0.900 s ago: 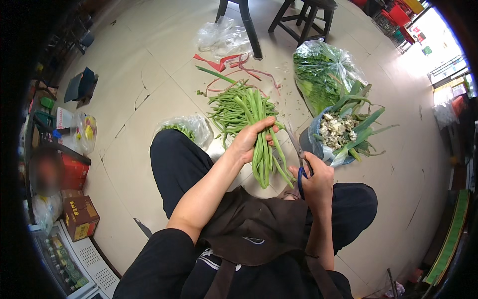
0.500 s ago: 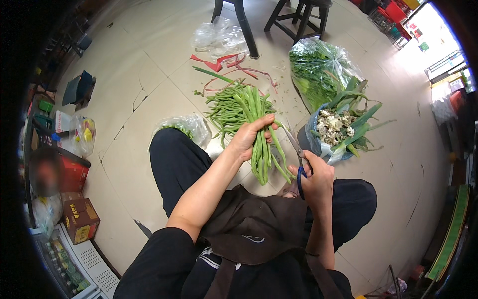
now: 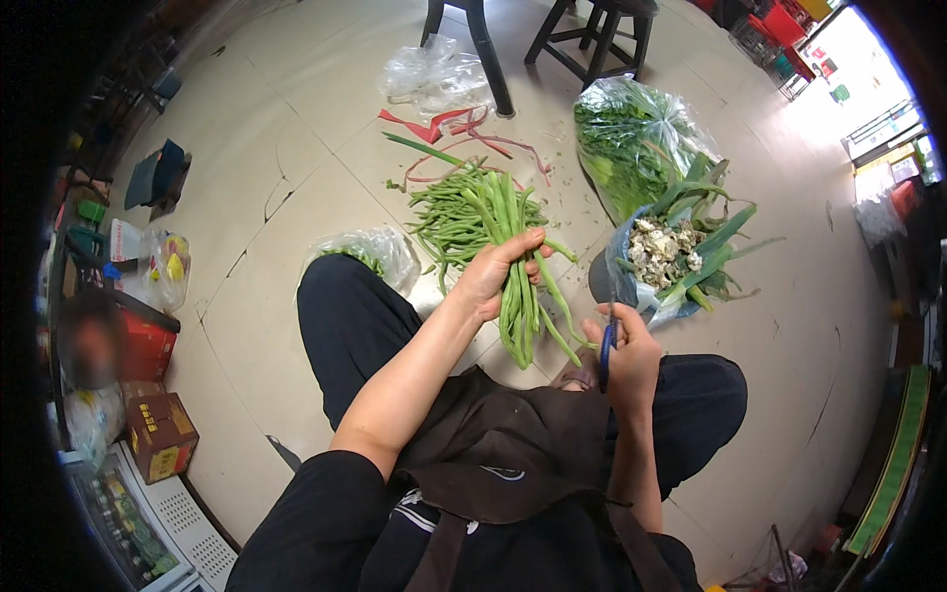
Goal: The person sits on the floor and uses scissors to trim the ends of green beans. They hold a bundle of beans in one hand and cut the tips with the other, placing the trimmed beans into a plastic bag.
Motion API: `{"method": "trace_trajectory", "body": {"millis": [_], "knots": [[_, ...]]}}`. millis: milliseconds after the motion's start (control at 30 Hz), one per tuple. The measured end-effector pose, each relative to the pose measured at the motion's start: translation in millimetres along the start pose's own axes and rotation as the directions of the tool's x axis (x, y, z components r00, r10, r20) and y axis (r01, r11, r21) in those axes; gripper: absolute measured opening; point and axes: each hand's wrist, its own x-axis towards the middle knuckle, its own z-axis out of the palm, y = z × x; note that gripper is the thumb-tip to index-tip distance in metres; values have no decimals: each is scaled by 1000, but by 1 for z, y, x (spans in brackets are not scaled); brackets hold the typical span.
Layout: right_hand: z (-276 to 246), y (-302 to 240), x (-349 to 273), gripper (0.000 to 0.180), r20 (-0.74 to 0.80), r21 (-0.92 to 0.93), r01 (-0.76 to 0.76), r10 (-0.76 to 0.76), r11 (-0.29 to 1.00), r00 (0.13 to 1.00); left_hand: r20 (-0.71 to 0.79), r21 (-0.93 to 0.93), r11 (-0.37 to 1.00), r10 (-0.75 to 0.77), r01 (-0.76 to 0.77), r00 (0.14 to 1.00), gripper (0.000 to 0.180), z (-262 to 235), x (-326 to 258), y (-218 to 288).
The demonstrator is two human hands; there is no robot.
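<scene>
A bunch of long green beans (image 3: 517,321) is gripped in my left hand (image 3: 493,274), its fingers wrapped round the middle and the ends hanging down. One bean sticks out to the right past my fingertips. My right hand (image 3: 633,367) is closed on scissors with blue handles (image 3: 606,355). Their blades point away from me, apart from the bunch, and look thin and blurred against the bucket. More green beans (image 3: 449,215) lie heaped on the floor just beyond my left hand.
A lined bucket (image 3: 617,259) holds leek tops and pale scraps. Behind it lies a clear bag of leafy greens (image 3: 617,148). Red ties (image 3: 434,128) and a crumpled plastic bag (image 3: 434,77) lie beyond the heap. Another bag of beans (image 3: 380,255) sits by my left knee. Dark stools (image 3: 592,44) stand farther off.
The scissors have swung to the right, away from the bunch, and their blades now point more straight ahead. My right hand has turned slightly. My left hand keeps its hold almost unmoved.
</scene>
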Motion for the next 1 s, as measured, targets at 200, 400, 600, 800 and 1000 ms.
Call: {"method": "trace_trajectory", "body": {"millis": [200, 400, 600, 800, 1000], "knots": [[6, 4, 4, 36, -114, 122, 67, -53, 990, 992, 14, -28, 999, 15, -15, 1000, 22, -12, 1, 2], [6, -14, 4, 42, -25, -228, 297, -311, 927, 950, -28, 6, 999, 50, -50, 998, 14, -11, -7, 9], [7, -21, 2, 39, 29, -302, 288, -293, 909, 956, -50, 11, 997, 75, -75, 996, 14, -11, -14, 14], [12, -16, 5, 38, -28, -278, 357, -379, 892, 925, -41, 22, 994, 104, -103, 994, 14, -14, -15, 15], [14, -14, 4, 38, -21, -280, 367, -388, 887, 922, -48, 24, 994, 105, -104, 993, 14, -15, -17, 15]]}}
